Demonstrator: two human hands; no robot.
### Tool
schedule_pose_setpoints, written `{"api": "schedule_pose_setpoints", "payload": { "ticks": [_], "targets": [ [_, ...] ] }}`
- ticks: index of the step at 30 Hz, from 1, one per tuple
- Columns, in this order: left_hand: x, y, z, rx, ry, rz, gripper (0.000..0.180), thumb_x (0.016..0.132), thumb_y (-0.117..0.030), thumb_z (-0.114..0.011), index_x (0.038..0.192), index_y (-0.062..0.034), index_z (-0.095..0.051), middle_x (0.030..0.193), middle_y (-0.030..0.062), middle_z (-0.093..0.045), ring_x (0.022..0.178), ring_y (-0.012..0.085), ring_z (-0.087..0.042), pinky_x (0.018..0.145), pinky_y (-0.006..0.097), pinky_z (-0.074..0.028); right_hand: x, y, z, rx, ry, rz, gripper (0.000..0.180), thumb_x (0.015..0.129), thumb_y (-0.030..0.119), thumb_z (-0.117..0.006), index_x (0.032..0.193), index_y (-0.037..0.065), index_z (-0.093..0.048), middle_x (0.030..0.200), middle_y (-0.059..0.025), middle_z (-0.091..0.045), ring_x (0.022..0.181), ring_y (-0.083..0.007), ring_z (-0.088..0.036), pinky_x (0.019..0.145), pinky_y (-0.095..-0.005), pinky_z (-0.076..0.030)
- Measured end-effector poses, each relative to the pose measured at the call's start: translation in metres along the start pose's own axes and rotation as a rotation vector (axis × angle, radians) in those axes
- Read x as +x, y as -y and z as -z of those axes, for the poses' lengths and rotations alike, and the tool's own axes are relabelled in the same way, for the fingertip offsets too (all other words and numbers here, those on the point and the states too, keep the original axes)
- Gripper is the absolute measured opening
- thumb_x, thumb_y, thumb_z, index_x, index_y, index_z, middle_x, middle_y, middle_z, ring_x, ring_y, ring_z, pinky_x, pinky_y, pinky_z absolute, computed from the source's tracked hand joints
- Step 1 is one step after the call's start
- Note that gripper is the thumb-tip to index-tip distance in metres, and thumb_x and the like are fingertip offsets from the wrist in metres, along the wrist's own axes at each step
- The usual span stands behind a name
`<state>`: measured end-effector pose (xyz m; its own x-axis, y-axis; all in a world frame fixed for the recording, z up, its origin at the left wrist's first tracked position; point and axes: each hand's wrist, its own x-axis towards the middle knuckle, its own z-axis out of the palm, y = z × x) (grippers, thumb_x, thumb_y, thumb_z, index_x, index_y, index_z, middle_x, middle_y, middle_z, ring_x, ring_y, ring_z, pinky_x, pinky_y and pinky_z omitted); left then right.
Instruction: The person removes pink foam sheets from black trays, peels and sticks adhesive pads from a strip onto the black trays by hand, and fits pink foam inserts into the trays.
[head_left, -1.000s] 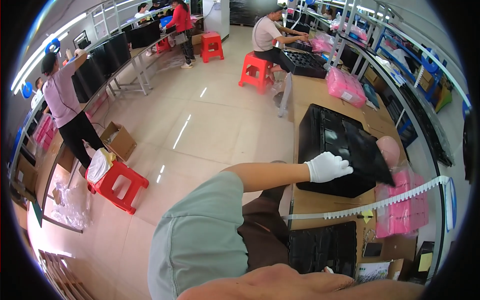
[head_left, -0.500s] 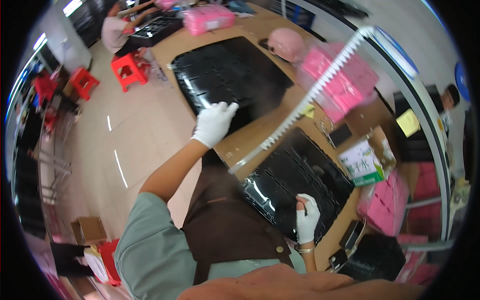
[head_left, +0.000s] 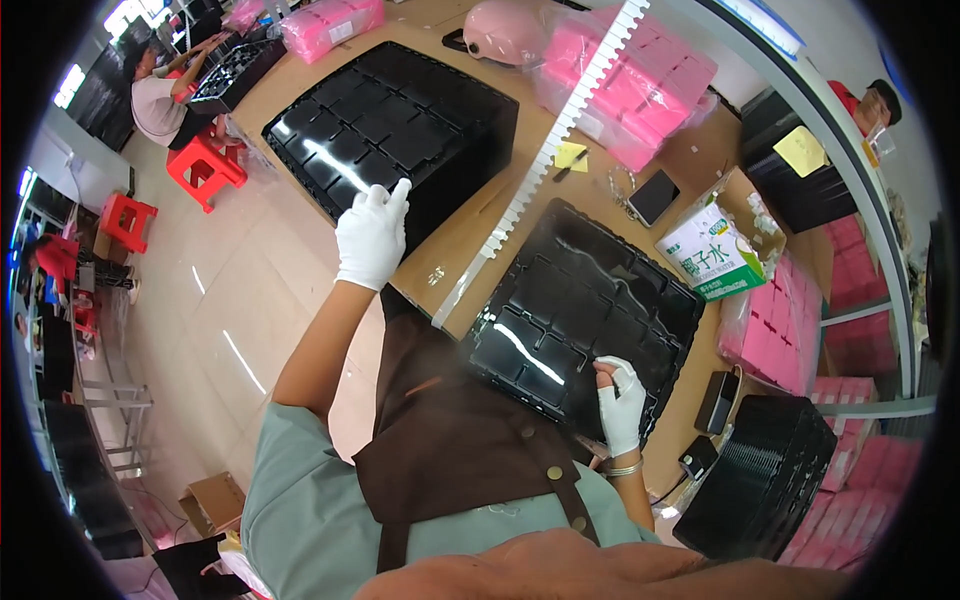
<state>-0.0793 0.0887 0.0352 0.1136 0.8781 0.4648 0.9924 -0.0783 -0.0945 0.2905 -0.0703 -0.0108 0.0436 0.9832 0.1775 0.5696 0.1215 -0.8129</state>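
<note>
My left hand point(head_left: 371, 236), in a white glove, is at the near edge of a tall stack of black plastic trays point(head_left: 400, 115). Its fingers stretch out and apart over the stack's rim, holding nothing visible. My right hand point(head_left: 622, 408) is over the near right part of a shiny black moulded tray point(head_left: 570, 290) lying on the table. The glove leaves its thumb tip bare, and the thumb and fingertips come together; anything between them is too small to make out. A pale toothed strip point(head_left: 520, 195) slants between the stack and the tray.
Pink wrapped packs point(head_left: 630, 75) and a pink rounded object point(head_left: 506, 32) stand at the back. A phone point(head_left: 654, 198) and an open carton point(head_left: 715, 250) lie right of the tray. More black trays point(head_left: 760, 475) stand lower right. A person point(head_left: 160, 95) sits far left.
The whole view has swung, so the table things appear further left and up. The left hand stays by the tray stack's edge, and the right hand stays over the near tray.
</note>
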Motion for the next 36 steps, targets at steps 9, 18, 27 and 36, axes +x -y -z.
{"api": "schedule_pose_setpoints", "payload": {
  "ticks": [9,18,27,36],
  "targets": [
    [0.016,-0.09,-0.104,-0.78,0.464,0.127,0.029,0.09,-0.023,-0.059,0.113,-0.0056,-0.062,0.1,0.0122,-0.062,0.09,0.0276,-0.065,0.079,0.038,-0.051,0.02,0.037,-0.013,0.049,0.017,0.073,0.013,0.083,0.003,-0.064,0.095,0.0,-0.068,0.097,-0.0122,-0.066,0.091,-0.026,-0.064,0.082,-0.0324,-0.049],
    [0.012,-0.081,-0.014,-1.746,0.509,0.63,0.016,0.089,-0.02,-0.068,0.09,-0.0037,-0.066,0.063,-0.0051,-0.053,0.051,-0.0001,-0.042,0.045,0.017,-0.031,0.096,0.063,-0.073,0.364,0.003,-0.067,0.017,0.088,0.013,-0.064,0.098,0.001,-0.069,0.088,-0.0061,-0.064,0.082,-0.0134,-0.059,0.074,-0.0266,-0.046],
    [-0.012,-0.083,-0.005,-1.939,0.374,0.886,0.017,0.09,-0.02,-0.067,0.095,-0.0043,-0.064,0.066,-0.0027,-0.057,0.049,0.0005,-0.043,0.043,0.015,-0.03,0.118,0.081,-0.151,0.747,0.071,-0.302,0.018,0.084,0.013,-0.071,0.098,0.002,-0.065,0.082,-0.0006,-0.061,0.074,-0.0072,-0.054,0.069,-0.0232,-0.045],
    [-0.026,-0.071,-0.053,-2.311,0.425,1.133,0.018,0.095,-0.016,-0.058,0.107,-0.0018,-0.059,0.087,0.0029,-0.061,0.06,0.002,-0.047,0.045,0.015,-0.034,0.142,0.087,-0.123,0.241,-0.119,0.129,0.006,0.069,0.002,-0.072,0.072,0.003,-0.067,0.083,-0.0097,-0.06,0.078,-0.0249,-0.061,0.073,-0.0324,-0.049]
  ]
}}
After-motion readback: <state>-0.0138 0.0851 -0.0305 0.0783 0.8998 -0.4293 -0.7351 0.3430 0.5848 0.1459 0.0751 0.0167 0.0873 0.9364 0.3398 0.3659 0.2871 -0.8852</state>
